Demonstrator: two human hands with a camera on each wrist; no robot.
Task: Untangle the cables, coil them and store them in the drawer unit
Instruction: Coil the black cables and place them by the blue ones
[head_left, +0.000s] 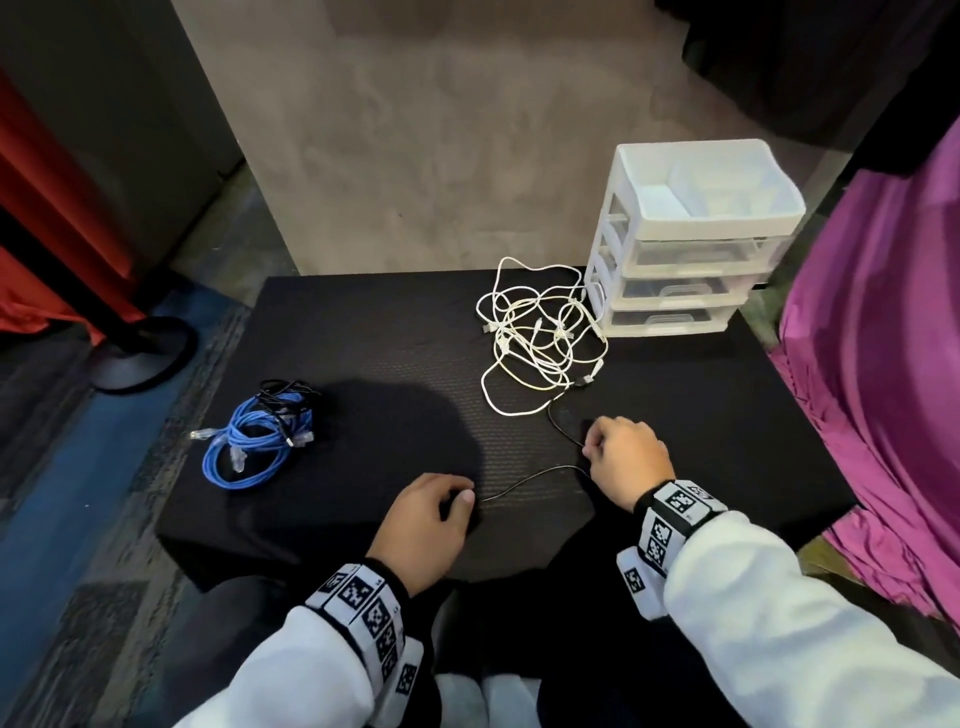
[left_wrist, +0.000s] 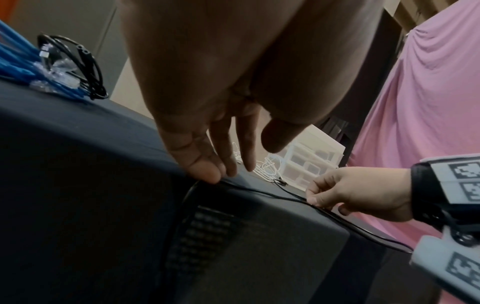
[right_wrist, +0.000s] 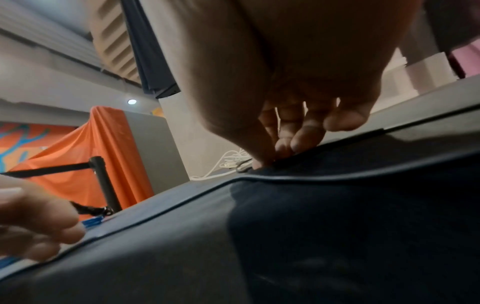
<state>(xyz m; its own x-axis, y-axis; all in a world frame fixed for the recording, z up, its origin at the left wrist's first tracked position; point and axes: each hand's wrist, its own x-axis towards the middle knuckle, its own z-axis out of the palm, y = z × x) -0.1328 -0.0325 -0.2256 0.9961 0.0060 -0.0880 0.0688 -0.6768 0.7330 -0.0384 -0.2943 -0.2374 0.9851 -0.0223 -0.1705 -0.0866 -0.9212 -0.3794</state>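
A thin black cable (head_left: 524, 483) lies on the black table (head_left: 363, 338), running from the white cable tangle (head_left: 535, 332) toward me. My right hand (head_left: 592, 449) pinches it between thumb and forefinger, which also shows in the left wrist view (left_wrist: 313, 198). My left hand (head_left: 460, 501) rests near the front edge, its straight fingertips (left_wrist: 207, 174) pressing the cable's near part onto the table, thumb apart. A coiled blue cable bundle (head_left: 244, 441) with a black cable on it lies at the left. The white drawer unit (head_left: 675, 291) stands at the back right, drawers closed.
A magenta cloth (head_left: 872, 364) hangs close along the table's right side. A black stanchion base (head_left: 140, 353) and orange cloth (head_left: 31, 208) stand on the floor to the left. The white tangle touches the drawer unit's left side.
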